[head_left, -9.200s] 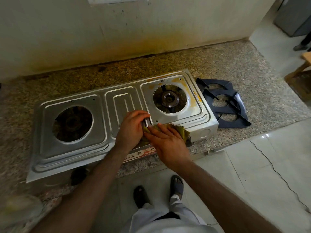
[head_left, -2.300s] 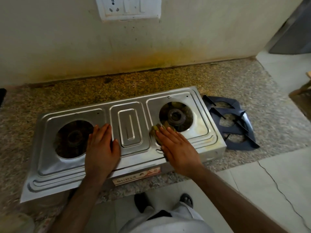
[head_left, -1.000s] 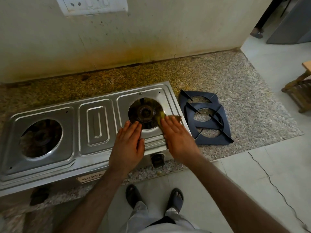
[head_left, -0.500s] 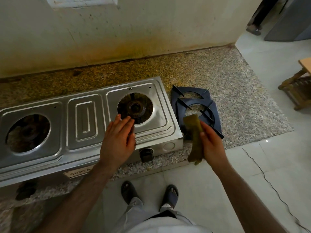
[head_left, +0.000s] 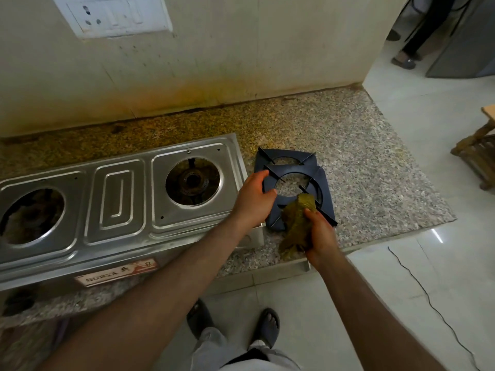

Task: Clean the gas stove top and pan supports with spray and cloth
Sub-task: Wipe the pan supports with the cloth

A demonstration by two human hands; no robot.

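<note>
The right hand (head_left: 320,236) grips the green cloth (head_left: 296,223) at the near edge of the top pan support (head_left: 320,183). The left hand (head_left: 253,199) has left the stove top (head_left: 120,194) and now curls around that support's left rim, right of the stove.

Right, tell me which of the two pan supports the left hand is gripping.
The top pan support, the nearer one of the stack. The left hand grips its left edge; the other support lies underneath, poking out toward the wall.

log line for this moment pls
stage: pan supports | left hand: grips top pan support | right hand: holds cloth on it | stove: burners bare
</note>
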